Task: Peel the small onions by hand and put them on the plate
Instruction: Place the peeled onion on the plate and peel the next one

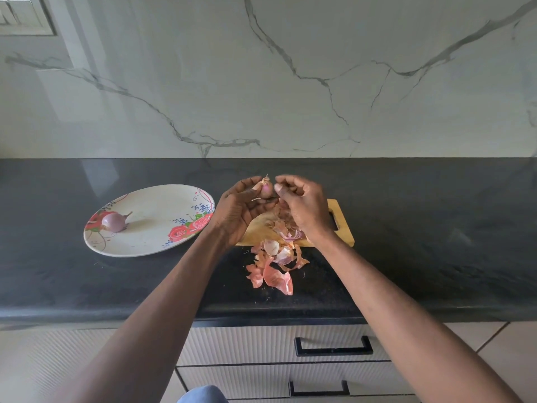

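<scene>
My left hand [239,209] holds a small onion [266,189] above the wooden cutting board [344,234]; dry skin sticks up from the onion's top. My right hand [302,205] is beside it on the right, thumb and fingertips touching the onion's skin. One peeled purple onion [114,222] lies on the left part of the white plate [154,222] with red roses, which sits on the black counter to the left of my hands. Loose papery onion skins [274,269] are piled on the board's front edge and on the counter in front of it.
The black counter [436,228] runs the full width, backed by a marble wall [290,82]. Below the counter's front edge are white drawers with black handles [334,346].
</scene>
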